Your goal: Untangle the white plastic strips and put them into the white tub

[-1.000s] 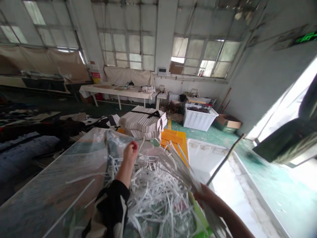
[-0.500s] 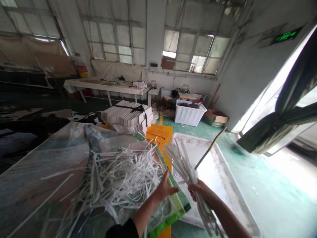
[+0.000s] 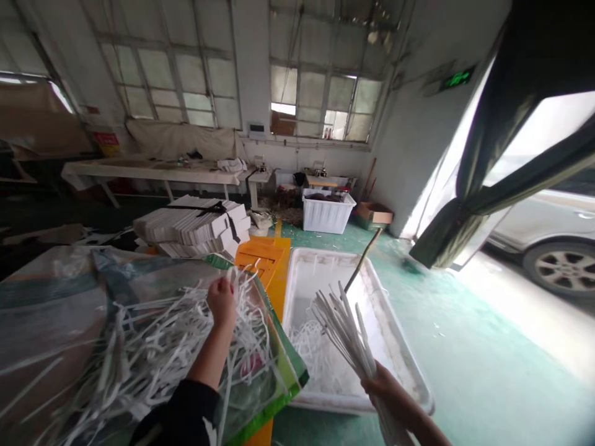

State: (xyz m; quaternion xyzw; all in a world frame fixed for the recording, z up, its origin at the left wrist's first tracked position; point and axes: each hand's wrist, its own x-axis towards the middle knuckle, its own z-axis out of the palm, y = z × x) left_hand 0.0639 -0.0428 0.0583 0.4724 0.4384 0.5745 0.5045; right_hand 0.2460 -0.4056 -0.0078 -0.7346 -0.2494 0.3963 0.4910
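Note:
My left hand (image 3: 222,301) reaches into a heap of white paper strips (image 3: 153,353) lying on a plastic-covered table (image 3: 56,291); its fingers are curled round strips at the heap's far side. My right hand (image 3: 382,385) is closed on a bundle of white strips (image 3: 346,328) that fans upward over a white plastic tub (image 3: 395,334). More loose strips lie in the tub's bottom. The left sleeve is black and white.
An orange crate (image 3: 264,260) stands between table and tub. A tied stack of white sheets (image 3: 190,226) sits behind. A thin stick (image 3: 365,257) leans by the tub. Farther back are a long table (image 3: 153,170), a white bin (image 3: 325,214) and a cardboard box (image 3: 374,214). A car (image 3: 553,241) shows through the doorway.
My left hand left the bundle and went forward into the heap of strips. The view swung right, so the tub and the doorway show more fully. The right hand keeps its bundle.

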